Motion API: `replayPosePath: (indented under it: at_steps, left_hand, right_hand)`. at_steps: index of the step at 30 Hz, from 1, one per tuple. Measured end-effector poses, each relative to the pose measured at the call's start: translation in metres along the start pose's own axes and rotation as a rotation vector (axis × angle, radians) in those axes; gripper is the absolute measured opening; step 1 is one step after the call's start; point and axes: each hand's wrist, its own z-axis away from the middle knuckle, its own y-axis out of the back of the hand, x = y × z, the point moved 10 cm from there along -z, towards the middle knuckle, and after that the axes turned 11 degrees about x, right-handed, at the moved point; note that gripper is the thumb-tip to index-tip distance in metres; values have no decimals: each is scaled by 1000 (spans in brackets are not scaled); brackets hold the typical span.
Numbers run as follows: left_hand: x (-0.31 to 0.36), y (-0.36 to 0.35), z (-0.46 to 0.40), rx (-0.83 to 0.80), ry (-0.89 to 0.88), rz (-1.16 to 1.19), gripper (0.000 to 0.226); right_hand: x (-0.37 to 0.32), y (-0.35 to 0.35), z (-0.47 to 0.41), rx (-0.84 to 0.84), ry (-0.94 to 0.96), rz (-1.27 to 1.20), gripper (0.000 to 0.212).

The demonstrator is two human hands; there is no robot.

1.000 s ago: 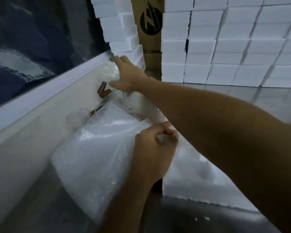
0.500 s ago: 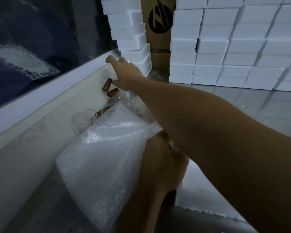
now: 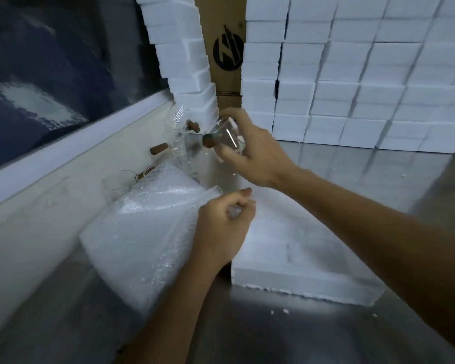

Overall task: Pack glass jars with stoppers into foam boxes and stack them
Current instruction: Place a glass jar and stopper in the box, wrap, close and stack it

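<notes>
Steel surface [image 3: 352,174] looked hard, so I feared the jar [image 3: 227,135] gripped in my right hand [image 3: 252,153] might slip and shatter while my left hand [image 3: 221,227] pinched bubble wrap [image 3: 142,232].

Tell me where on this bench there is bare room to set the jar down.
Free: bare steel table between the stacked foam boxes and the open foam box; also the near strip. Crowded: the left corner, with loose jars and bubble wrap.
</notes>
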Motion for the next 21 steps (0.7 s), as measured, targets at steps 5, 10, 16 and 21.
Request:
replayPosePath:
  at_steps: [5,10,16,21]
  left_hand:
    - [-1,5,-2,47,4,-12,9]
    - [9,13,0,68,-8,-41,19]
    - [68,40,19,274,-321,-210,10]
    - [115,-2,57,-3,-569,-200,61]
  right_hand:
    - [19,74,71,163,-355,-407,30]
    - [31,111,121,204,-617,-648,33]
    - [28,120,138,206,-679,-633,62]
    - [22,115,139,219,-721,-717,65]
